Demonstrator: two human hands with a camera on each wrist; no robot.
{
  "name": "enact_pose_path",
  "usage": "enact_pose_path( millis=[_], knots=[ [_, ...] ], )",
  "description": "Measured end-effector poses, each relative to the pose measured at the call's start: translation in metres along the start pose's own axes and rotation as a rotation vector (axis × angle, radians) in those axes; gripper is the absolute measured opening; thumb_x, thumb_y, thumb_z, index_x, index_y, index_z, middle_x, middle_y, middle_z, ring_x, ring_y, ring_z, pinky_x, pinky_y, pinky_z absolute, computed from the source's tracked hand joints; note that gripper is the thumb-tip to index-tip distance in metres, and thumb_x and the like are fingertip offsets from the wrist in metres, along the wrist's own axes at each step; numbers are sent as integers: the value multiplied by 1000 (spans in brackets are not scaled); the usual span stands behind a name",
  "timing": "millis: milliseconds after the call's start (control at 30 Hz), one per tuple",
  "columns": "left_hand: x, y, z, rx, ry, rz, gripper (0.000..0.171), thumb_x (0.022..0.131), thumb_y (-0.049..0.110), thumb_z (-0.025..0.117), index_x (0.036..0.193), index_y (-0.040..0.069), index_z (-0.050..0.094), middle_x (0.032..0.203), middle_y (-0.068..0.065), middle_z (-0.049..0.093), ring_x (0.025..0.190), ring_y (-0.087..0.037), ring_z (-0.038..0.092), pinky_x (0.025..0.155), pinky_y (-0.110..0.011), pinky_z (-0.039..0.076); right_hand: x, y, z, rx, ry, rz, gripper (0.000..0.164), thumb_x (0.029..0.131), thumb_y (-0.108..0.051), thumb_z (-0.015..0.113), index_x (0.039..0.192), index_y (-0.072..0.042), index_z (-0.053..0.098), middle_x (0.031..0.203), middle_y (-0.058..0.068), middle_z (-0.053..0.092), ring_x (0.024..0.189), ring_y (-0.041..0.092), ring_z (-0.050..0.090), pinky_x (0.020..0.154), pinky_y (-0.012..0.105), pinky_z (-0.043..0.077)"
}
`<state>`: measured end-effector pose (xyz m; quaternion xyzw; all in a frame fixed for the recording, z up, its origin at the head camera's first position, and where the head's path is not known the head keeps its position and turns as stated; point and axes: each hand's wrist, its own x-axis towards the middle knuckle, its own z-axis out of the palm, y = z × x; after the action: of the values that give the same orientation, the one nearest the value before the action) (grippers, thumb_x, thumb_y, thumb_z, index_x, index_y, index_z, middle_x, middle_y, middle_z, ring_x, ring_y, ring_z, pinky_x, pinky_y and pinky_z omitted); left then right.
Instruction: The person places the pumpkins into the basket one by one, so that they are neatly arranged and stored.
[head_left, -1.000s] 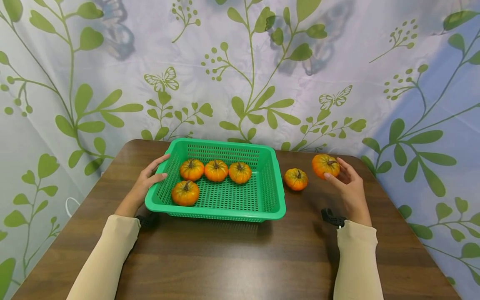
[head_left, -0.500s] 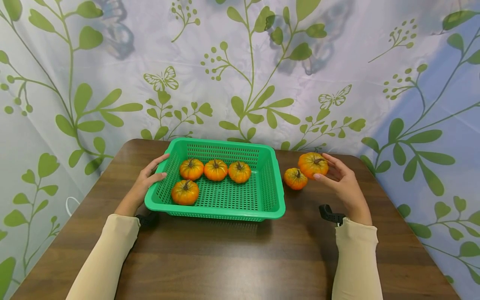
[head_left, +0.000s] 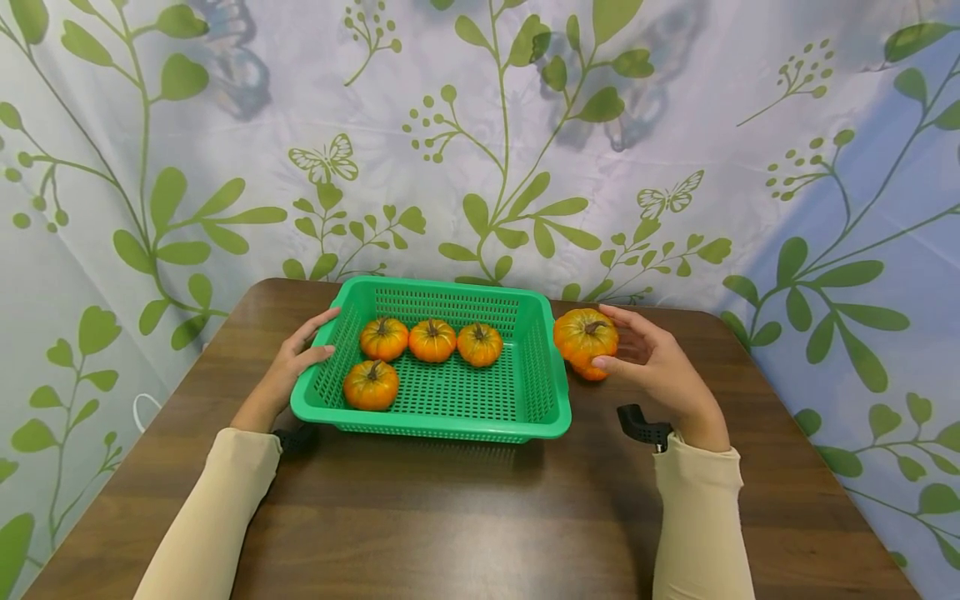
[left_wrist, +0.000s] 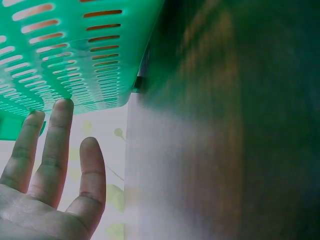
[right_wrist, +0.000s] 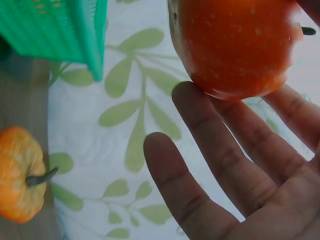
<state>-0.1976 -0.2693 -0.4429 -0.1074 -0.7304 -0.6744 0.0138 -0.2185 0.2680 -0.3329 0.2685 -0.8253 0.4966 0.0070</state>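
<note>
My right hand (head_left: 660, 362) pinches a small orange pumpkin (head_left: 583, 337) between thumb and fingers, just beyond the right rim of a green plastic basket (head_left: 442, 429). In the right wrist view this pumpkin (right_wrist: 235, 50) is raised, its underside against the fingertips. A second pumpkin (head_left: 592, 373) sits on the table below, mostly hidden by the held one in the head view. At the basket's left end my left hand (head_left: 292, 362) lays thumb and forefinger on the rim; in the left wrist view, its other fingers (left_wrist: 57, 140) extend nearly straight by the slotted outer wall.
Inside the basket are several pumpkins: three in a row toward the back, the middle one (head_left: 432, 341) among them, and one (head_left: 371, 385) at front left. The brown wooden table (head_left: 450, 517) backs onto a leaf-patterned cloth (head_left: 510, 150).
My right hand has carried its pumpkin leftward, from the right of the table pumpkin to over it, near the basket's rim. The left hand and basket stay put.
</note>
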Motion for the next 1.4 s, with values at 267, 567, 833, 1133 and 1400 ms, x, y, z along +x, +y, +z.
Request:
enact_pose_path(
  millis=[267,567,833,1133,1400],
  knots=[
    [-2,1,-1,-5,4,-4,60,114,18,51,171,21,36,152,-15,45,113,-12,67,87,-30,62,14,-18,13,-4,-111,4,71,98,0,78,162,0,46,151,20,57,121,16,65,98,24,57],
    [-2,3,2,-11,7,4,60,112,16,51,170,23,38,154,-19,44,112,-13,67,86,-29,62,30,-23,27,-37,-200,-52,72,95,-2,82,160,-1,50,149,19,60,122,31,64,97,37,58],
    [-1,4,3,-18,6,18,59,112,16,51,169,24,40,153,-16,45,114,-13,66,88,-28,61,42,-29,37,-78,-282,-74,73,96,-9,84,160,0,51,156,19,57,124,35,66,106,57,53],
    [-2,4,3,-22,9,24,59,112,15,51,169,25,41,149,-13,48,113,-13,67,88,-27,61,62,-36,52,-40,-416,-105,73,93,-8,86,159,-2,53,159,17,53,132,39,63,112,56,51],
    [-1,5,3,-12,9,10,59,112,16,50,170,25,40,159,-26,39,114,-11,65,88,-26,61,80,-42,69,40,-524,-87,74,93,-3,85,158,0,51,159,16,52,131,34,63,115,52,49]
  ],
)
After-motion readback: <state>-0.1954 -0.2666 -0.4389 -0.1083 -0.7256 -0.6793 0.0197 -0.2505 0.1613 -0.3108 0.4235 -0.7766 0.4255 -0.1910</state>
